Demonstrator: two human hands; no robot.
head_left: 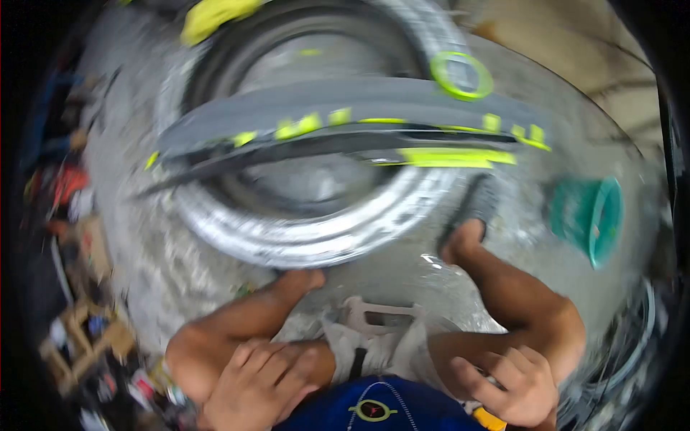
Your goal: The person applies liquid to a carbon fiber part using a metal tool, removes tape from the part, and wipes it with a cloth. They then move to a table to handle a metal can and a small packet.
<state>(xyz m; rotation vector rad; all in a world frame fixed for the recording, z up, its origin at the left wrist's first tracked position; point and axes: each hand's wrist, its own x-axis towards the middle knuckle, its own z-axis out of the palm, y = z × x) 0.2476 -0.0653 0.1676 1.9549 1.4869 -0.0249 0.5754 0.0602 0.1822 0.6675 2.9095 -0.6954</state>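
A long grey panel [338, 100], perhaps a bumper, lies across a large silvery tyre [295, 244] that sits flat on the concrete floor [147, 280]. The panel's long axis runs from left to right, crosswise to the seated person and tilted up a little toward the right. Its bowed edge faces away from the person; a dark strip [287, 149] along the near edge tapers to a point at the lower left. Yellow-green tape pieces [456, 157] dot this near edge, thickest toward the right, where a tape roll [480, 90] of the same colour overlaps the panel's far edge.

The left hand [262, 384] is palm down by the left thigh, its fingers slightly spread and loosely bent. The right hand [514, 384] is over the right thigh, fingers loosely curled and thumb apart from them. Both are well apart from the panel. A teal bucket [571, 212] is on the right, and a yellow cloth [215, 18] hangs at the tyre's far left rim.
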